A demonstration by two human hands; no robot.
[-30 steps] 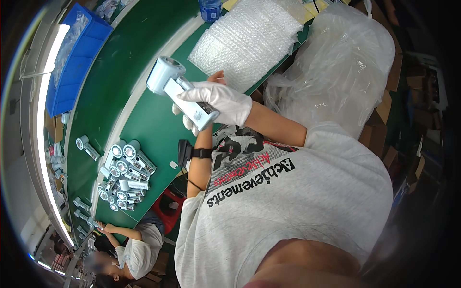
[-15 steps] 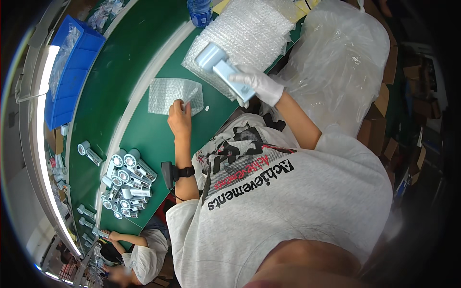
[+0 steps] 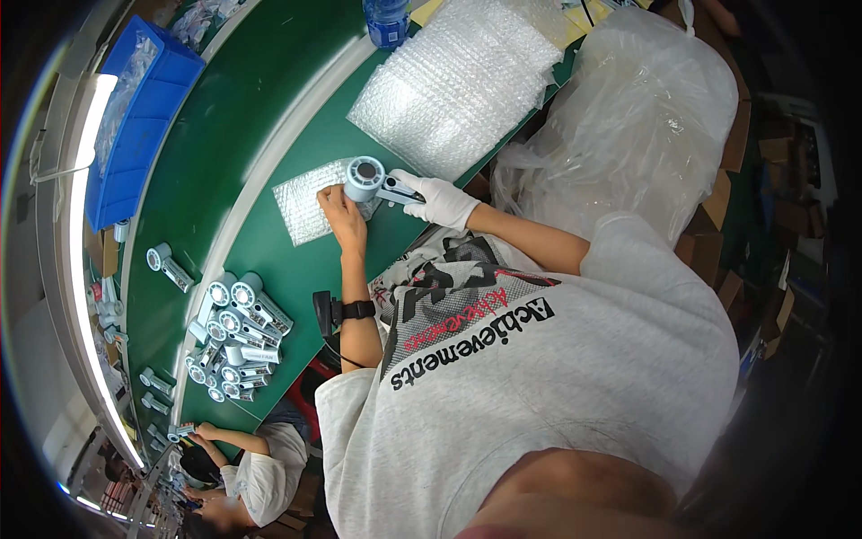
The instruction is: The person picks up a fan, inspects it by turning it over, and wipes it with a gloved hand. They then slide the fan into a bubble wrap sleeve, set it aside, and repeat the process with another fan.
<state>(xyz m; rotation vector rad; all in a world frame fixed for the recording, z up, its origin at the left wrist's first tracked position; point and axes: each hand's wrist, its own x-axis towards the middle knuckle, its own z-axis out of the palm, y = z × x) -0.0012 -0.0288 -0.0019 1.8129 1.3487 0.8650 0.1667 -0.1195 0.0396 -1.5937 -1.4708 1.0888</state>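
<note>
My right hand [image 3: 440, 201], in a white glove, is closed round the handle of a light blue handheld fan [image 3: 364, 177]. The fan's round head, with its dark centre, faces up. It sits over the near right end of a clear bubble-wrap bag [image 3: 301, 205] lying on the green table. My bare left hand [image 3: 341, 218] has its fingers closed on that end of the bag, right beside the fan's head. The fan hides part of the bag's edge and some fingertips.
Bubble-wrap bags [image 3: 458, 85] form a stack at the far side, near a blue bottle [image 3: 388, 22]. Several similar fans [image 3: 238, 328] are heaped at left, one apart [image 3: 169, 267]. A blue bin [image 3: 148, 126] stands beyond. A large plastic sack [image 3: 628, 117] is at right; a co-worker [image 3: 269, 467] sits lower left.
My right hand has brought the fan left and down to the bag and turned it so the round face shows. The bag has shifted and tilted under my left hand.
</note>
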